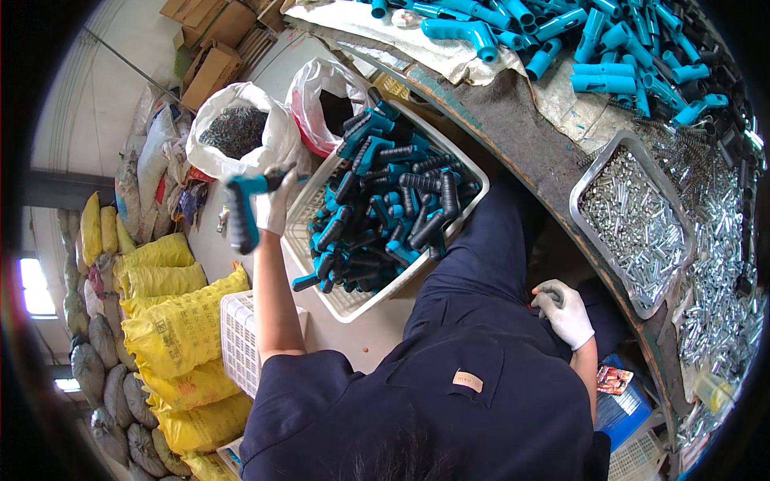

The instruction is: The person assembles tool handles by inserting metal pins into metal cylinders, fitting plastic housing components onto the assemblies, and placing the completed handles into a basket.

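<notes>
My left hand (277, 202), in a white glove, is raised to the left of a white plastic basket (473, 167). It is closed around a teal and black pistol-shaped handle (241, 215), which is slightly blurred. Many similar handles (385, 204), teal with ribbed black grips, lie heaped in the basket. My right hand (566, 314), also gloved, is beside my right thigh, close to the bench edge. Its fingers are curled in, and whatever they may hold is hidden.
On the bench (513, 120) at right are teal plastic housings (605, 80), a metal tray (579, 210) of small metal parts, and loose shiny pins (722, 297). White sacks (210, 164) stand behind the basket. Yellow sacks (180, 329) and a white crate (239, 341) are at left.
</notes>
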`<state>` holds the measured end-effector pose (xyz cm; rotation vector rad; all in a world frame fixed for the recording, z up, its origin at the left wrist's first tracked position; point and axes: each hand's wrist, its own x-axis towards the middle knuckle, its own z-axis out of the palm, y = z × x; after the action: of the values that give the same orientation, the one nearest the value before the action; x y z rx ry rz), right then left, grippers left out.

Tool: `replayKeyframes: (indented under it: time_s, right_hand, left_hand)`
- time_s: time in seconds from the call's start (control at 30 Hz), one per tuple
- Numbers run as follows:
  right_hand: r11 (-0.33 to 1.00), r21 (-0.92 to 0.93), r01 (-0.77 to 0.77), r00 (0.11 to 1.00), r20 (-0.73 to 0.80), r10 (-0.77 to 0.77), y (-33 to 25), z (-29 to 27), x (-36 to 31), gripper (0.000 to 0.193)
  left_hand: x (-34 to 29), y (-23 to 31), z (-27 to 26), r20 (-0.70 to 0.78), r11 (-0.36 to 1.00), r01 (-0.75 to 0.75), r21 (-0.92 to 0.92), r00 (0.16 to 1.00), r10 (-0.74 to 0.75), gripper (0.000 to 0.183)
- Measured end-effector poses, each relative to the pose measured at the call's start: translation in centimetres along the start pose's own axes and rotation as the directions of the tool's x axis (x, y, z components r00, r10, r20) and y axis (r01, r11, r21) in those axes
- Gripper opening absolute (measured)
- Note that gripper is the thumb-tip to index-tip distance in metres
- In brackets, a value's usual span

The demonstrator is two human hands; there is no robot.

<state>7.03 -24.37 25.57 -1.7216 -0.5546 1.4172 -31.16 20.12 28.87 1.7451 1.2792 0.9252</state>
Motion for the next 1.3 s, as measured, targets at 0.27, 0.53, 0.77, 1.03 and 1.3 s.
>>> replayKeyframes:
  time_s: [0.27,0.53,0.77,1.03,1.3]
  right_hand:
    - [0.998,-0.02,0.066,0.988,-0.138,-0.068,-0.2,-0.4,-1.0,0.018]
    - [0.987,0.099,0.128,0.991,-0.054,-0.123,-5.6,-5.8,-8.6,0.022]
    - [0.951,-0.308,-0.005,0.563,-0.787,-0.252,-8.2,-15.1,-10.3,0.041]
    - [0.756,-0.584,-0.297,0.366,-0.801,-0.475,-11.5,-28.6,-6.1,0.051]
    - [0.575,-0.772,-0.27,0.366,-0.635,-0.681,-16.5,-34.4,4.2,0.032]
  left_hand:
    - [-2.9,-15.7,0.1,0.212,0.603,0.215,0.768,0.803,-0.557,0.072]
    - [2.1,3.3,14.9,0.212,0.657,-0.39,0.646,0.918,0.336,0.043]
    - [-9.4,22.2,33.9,0.331,0.626,-0.771,-0.119,0.563,0.757,0.038]
    - [-11.5,22.4,39.8,0.368,0.875,-0.217,-0.433,0.844,0.391,0.03]
    - [-11.2,22.4,39.7,0.356,0.88,-0.257,-0.399,0.841,0.407,0.022]
